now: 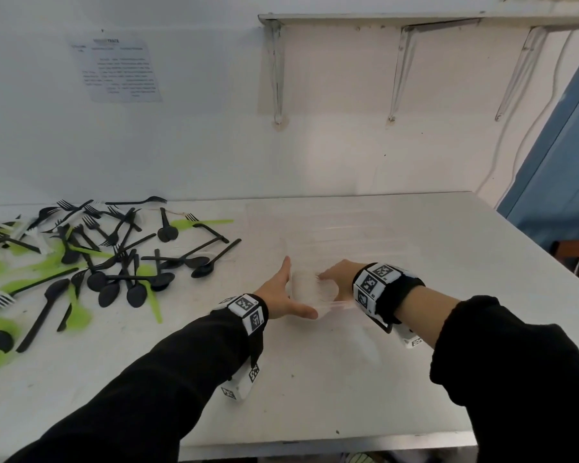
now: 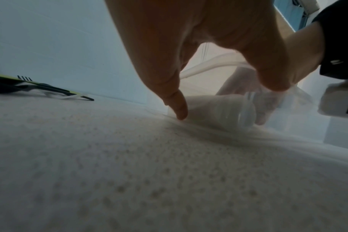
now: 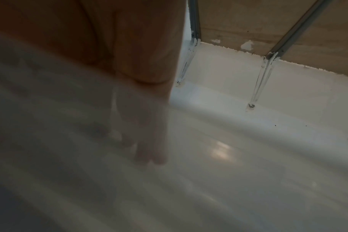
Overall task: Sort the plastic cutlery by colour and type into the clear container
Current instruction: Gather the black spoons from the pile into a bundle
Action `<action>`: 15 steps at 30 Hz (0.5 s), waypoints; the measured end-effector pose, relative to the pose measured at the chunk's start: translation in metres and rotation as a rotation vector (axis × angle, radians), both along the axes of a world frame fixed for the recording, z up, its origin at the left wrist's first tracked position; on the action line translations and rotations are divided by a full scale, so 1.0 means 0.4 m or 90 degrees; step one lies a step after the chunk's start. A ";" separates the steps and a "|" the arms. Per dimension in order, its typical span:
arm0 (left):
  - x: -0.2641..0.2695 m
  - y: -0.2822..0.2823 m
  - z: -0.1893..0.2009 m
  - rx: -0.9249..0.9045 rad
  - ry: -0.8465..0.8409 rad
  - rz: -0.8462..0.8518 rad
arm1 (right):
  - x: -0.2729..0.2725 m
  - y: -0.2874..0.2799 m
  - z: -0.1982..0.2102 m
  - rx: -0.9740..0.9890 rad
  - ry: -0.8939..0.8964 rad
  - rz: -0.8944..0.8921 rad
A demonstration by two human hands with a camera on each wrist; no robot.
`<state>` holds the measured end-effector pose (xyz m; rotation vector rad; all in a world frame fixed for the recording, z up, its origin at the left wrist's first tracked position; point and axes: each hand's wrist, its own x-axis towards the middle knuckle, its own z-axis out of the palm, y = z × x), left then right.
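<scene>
White wall [image 1: 181,145]; bracketed shelf [image 1: 415,18]; taped paper notice [image 1: 121,70]; white table [image 1: 348,379]; blue panel [image 1: 562,162] right.

clear plastic container [image 1: 315,292], matt black cutlery [image 1: 121,262]

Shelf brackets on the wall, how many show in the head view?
3, all under the shelf: left bracket, middle bracket, right bracket. More may be cut off past the right edge.

My fingers reach into the clear container [image 1: 331,228], its near wall between my hands. Far to their left, the plastic cutlery [image 1: 107,259] sprawls unsorted: black, green and white pieces, overlapping.
</scene>
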<state>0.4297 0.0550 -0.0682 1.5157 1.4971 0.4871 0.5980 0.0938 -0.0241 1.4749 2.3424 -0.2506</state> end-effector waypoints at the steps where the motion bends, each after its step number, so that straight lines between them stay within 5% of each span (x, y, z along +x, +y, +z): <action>1: 0.001 -0.001 0.002 -0.002 -0.001 0.000 | -0.004 -0.001 -0.001 -0.005 0.011 -0.008; 15: -0.002 -0.023 0.025 -0.023 -0.022 0.004 | -0.021 -0.009 0.036 -0.033 0.102 -0.028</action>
